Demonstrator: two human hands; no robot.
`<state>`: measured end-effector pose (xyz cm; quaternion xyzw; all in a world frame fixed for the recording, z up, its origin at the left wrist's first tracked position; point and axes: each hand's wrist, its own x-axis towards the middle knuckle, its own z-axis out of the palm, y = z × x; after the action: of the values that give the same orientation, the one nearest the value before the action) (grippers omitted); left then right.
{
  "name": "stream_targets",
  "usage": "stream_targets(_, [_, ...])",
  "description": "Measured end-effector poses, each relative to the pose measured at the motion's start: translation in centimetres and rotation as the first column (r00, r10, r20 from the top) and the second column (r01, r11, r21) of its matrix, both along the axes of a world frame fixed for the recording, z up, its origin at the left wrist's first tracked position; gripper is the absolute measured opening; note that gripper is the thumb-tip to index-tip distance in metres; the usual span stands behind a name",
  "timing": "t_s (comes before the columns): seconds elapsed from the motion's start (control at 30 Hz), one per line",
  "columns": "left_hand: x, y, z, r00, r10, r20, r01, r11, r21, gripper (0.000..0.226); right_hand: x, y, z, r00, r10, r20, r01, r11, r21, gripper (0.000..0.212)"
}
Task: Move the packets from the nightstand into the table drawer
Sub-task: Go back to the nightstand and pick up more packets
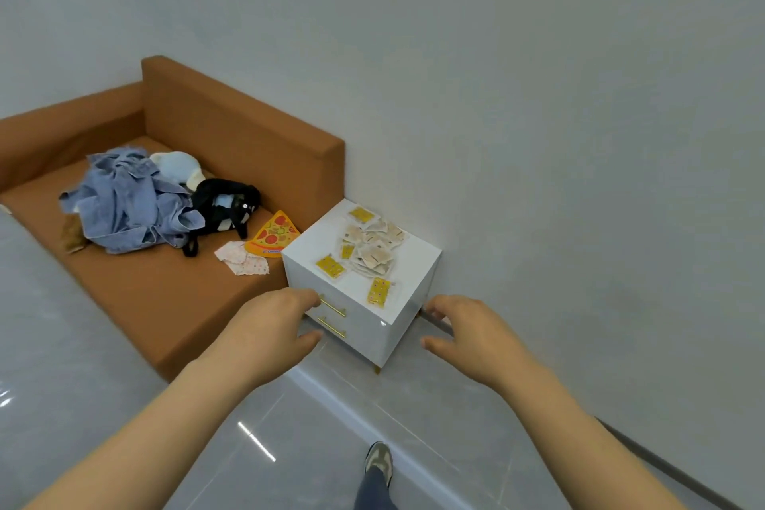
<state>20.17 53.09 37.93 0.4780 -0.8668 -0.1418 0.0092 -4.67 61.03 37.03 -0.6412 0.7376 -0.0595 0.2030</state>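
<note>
A small white nightstand (407, 261) stands against the wall beside a sofa. Several beige and yellow packets (370, 248) lie scattered on its top. Two drawers with gold bar handles (332, 307) are in its front, both closed. My left hand (269, 329) is stretched out in front of the drawers, fingers loosely spread, fingertips near the upper handle, holding nothing. My right hand (467, 329) hovers at the nightstand's right side, fingers relaxed and empty.
A brown sofa (232, 124) on the left carries a heap of denim clothes (128, 207), a black bag (223, 205), a pizza-slice toy (275, 236) and a cloth. Grey tiled floor (289, 447) lies below. My foot (378, 462) is at the bottom.
</note>
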Motion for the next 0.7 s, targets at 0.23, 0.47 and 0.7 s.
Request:
stream_targets(0.23, [-4.1,-11.2,-1.1,0.994,0.044,0.100,-0.050,0.997,0.054,0.035,-4.6,-11.5,-1.5,0.999,-0.012,0.052,0.009,0.999,0.043,0.048])
stream_targets(0.47, [-6.1,-19.8,-4.2,0.988,0.048,0.145,-0.068,0.988,0.136,0.035,-7.3,-19.7,-4.6,0.995,-0.049,0.088,0.036,0.990,0.136,0.049])
stream_targets(0.7, [-6.4,-31.2,-8.6,0.974,-0.092,0.208,0.045,0.974,0.222,0.035,-7.5,-27.1,-8.2,0.976,-0.190,0.105,0.163,0.961,0.224,0.049])
